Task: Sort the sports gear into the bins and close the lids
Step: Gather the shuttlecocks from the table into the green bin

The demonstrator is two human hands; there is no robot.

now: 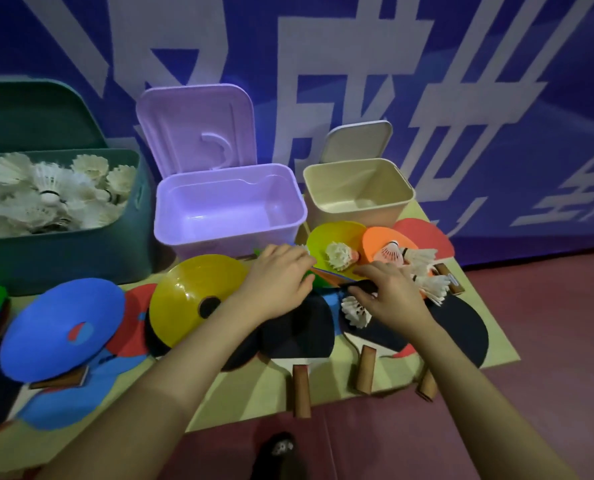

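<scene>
**Both hands in the gear pile, three bins open**

L hand: palm down over the stacked flat discs in front of the purple bin. Fingers curled at the edge of a green disc, thumb tucked under; looks like a pinch on the disc stack, though which layer it has I can't tell.

R hand: fingers curled round a dark bar-like piece (prob. the edge or handle of a black paddle, not certain). Hand lies between a loose shuttlecock near its thumb and a white-feathered cluster by its knuckles.

Bins, back of mat, L to R:
- teal bin, lid up, heaped w/ white shuttlecocks.
- purple bin, lid standing up against the wall, nothing visible inside.
- beige bin, smallest, lid up, inside bare as far as seen.

Loose gear on mat:
- yellow disc w/ centre hole, just L of the L forearm, overlapping a black paddle.
- blue disc further L, over red and blue pieces.
- a shuttlecock sits on the green disc; another, pinkish, on an orange disc.
- red disc behind the orange one, near the beige bin.
- three brown paddle handles point toward the near edge of the mat.
</scene>
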